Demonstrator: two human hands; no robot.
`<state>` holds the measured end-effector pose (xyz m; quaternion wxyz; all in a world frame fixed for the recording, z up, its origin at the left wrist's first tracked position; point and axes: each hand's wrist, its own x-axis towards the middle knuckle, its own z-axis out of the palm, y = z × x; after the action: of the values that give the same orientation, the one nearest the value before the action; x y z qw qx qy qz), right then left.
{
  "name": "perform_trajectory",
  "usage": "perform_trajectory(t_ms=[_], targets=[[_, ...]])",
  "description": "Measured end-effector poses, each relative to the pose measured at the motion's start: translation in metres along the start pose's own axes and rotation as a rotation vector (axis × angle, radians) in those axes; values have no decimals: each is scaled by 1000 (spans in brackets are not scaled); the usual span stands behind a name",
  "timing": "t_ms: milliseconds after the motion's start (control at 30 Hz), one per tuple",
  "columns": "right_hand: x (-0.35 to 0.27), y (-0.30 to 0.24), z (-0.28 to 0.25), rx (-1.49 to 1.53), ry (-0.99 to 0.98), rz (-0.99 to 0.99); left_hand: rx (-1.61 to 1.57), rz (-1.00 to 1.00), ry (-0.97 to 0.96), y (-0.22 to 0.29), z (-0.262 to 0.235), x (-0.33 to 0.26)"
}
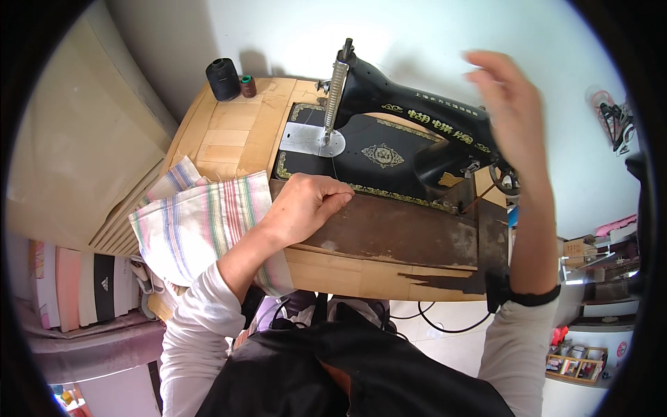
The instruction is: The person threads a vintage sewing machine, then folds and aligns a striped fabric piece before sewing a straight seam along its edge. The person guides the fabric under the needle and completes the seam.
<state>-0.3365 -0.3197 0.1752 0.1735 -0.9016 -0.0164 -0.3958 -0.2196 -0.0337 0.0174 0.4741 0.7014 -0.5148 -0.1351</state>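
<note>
A black sewing machine [417,118] with gold ornament stands on a wooden table. My left hand [306,201] is in front of its bed, thumb and forefinger pinched together. From the needle area a thin thread [334,169] runs down toward those fingertips. Striped cloth [201,219], white with blue, red and green lines, lies left of this hand and partly under its wrist. My right hand [511,111] is raised at the machine's right end, above the handwheel [506,179]. Its fingers are stretched out, slightly blurred, and appear to hold nothing.
A large black thread spool [223,79] and a small dark red spool [248,86] stand at the table's back left. The wooden tabletop [226,135] borders a beige cabinet-like appliance [83,132] on the left. Black cables [451,328] hang below the table's front edge.
</note>
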Motion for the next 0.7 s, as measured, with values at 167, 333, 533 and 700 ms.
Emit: perform_trajectory(t_ms=[167, 333, 533, 700], targets=[[33, -29, 83, -254, -153, -67, -48, 105, 7, -3, 9, -6], [54, -14, 79, -166, -481, 122, -38, 140, -33, -3, 12, -13], [34, -16, 46, 277, -156, 418, -27, 162, -34, -7, 11, -13], [-11, -4, -10, 534, 188, 386, 29, 166, -17, -8, 14, -13]])
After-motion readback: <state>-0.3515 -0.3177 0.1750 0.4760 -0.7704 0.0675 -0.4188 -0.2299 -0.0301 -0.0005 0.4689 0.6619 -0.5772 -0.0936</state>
